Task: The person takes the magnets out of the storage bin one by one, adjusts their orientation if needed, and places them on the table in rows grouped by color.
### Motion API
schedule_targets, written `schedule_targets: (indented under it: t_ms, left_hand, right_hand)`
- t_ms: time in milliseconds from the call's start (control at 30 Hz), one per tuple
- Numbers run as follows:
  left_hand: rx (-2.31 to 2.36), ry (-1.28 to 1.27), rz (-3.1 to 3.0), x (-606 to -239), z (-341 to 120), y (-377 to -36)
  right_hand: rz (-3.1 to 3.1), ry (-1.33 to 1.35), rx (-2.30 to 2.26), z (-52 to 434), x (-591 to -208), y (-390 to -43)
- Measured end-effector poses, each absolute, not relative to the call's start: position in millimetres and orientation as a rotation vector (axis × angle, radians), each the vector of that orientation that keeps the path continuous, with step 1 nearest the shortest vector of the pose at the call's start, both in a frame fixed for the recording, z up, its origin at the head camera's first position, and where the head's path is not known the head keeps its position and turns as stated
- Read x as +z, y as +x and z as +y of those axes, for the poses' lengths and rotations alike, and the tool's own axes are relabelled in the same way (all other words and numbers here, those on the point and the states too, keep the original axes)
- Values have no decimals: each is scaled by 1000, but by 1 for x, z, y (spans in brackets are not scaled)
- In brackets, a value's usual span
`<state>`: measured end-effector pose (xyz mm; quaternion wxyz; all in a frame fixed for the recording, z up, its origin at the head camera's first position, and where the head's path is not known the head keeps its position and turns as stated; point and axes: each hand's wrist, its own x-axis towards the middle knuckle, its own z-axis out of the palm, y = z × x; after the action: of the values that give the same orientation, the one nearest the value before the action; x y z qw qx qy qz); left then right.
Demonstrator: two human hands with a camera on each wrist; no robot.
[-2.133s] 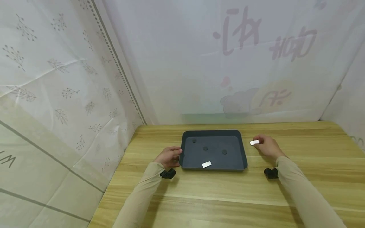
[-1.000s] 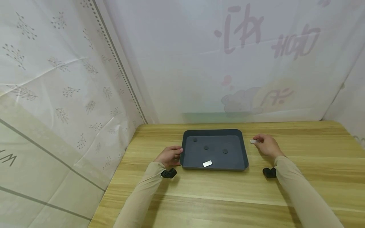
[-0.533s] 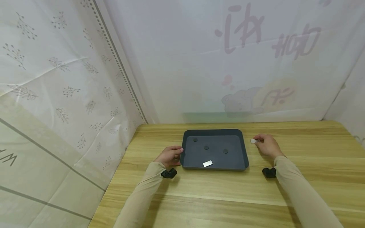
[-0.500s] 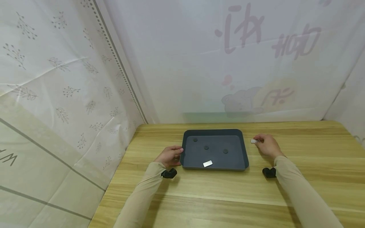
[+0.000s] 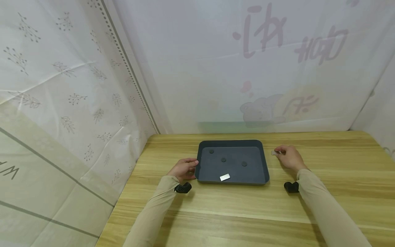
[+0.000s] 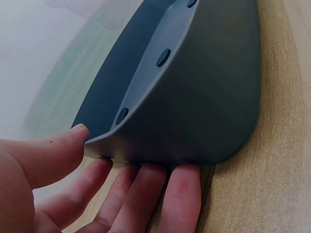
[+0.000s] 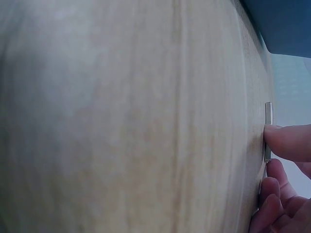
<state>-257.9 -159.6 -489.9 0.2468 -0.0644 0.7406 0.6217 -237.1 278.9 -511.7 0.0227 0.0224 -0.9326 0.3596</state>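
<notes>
Flanking the near stretch of the wooden counter [image 5: 234,212], a beige left sleeve [image 5: 151,212] and a beige right sleeve [image 5: 330,209] lead up to two black wrist devices [image 5: 183,187], one by each cuff. Beyond them, a shallow, dark grey rectangular tray [image 5: 210,173] sits on the counter, its long near wall facing the person. Just inside that wall a silver plate [image 5: 225,177] lies aslant on the tray floor. At the tray's left side the left hand [image 5: 182,169] grips it, thumb at the rim and the other fingertips at the lower edge of the outer wall. Farther in, three small dark discs [image 5: 223,160] lie apart from one another in a slanting line, from right of centre toward the far left corner. To the right of the tray and apart from it, the right hand [image 5: 290,158] pinches a second silver plate [image 5: 273,153] between thumb and fingers; it is close to the counter, but whether it touches the wood cannot be told. Past the tray's far wall, a strip of counter runs to a pale backdrop [image 5: 191,68] with mauve lettering.
</notes>
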Motion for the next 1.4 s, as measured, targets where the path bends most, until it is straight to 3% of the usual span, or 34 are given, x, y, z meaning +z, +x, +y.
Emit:
schedule_targets:
  t_ms: [600, 967, 1400]
  left_hand:
    - [1702, -173, 2006, -493, -161, -259]
    - [1719, -179, 1969, -490, -159, -258]
    - [1698, -164, 1986, -486, -158, -257]
  right_hand:
    - [-2860, 72, 1085, 280, -516, -237]
    - [-2857, -113, 1514, 290, -510, -232]
    - [-2758, -139, 1585, 283, -500, -223]
